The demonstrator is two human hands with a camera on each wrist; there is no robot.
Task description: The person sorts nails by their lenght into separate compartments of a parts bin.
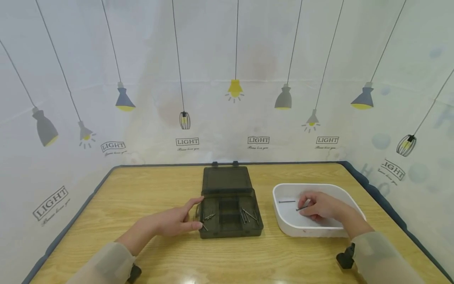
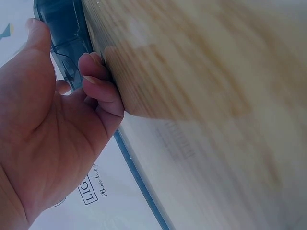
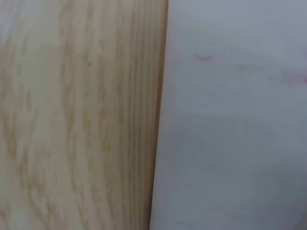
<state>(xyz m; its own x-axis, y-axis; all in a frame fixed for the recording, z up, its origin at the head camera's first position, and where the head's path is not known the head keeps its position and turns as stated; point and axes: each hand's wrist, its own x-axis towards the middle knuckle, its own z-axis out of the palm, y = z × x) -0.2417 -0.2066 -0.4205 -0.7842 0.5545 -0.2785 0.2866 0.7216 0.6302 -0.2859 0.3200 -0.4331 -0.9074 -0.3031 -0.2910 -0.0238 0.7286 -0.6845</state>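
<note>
My left hand [image 1: 176, 221] is at the left side of a dark see-through organizer box [image 1: 232, 232], its index finger and thumb spread and touching the edge. In the left wrist view, the other fingers [image 2: 103, 93] bend loosely beside the box [image 2: 67, 28]. Short metal pieces [image 1: 210, 216] lie in the box's left compartment, and several long nails [image 1: 250, 215] in its right one. Inside a white tray [image 1: 301, 232], my right hand [image 1: 319, 206] pinches a dark nail [image 1: 301, 208] between thumb and fingers. Another nail [image 1: 286, 202] lies on the tray's floor.
The box's lid [image 1: 227, 178] lies opened back toward the far table edge. Both box and tray stand on a wood-grain table [image 1: 159, 260]. A printed white curtain [image 1: 213, 130] encloses the back and sides. The right wrist view shows only the table and the tray's outer wall [image 3: 230, 143].
</note>
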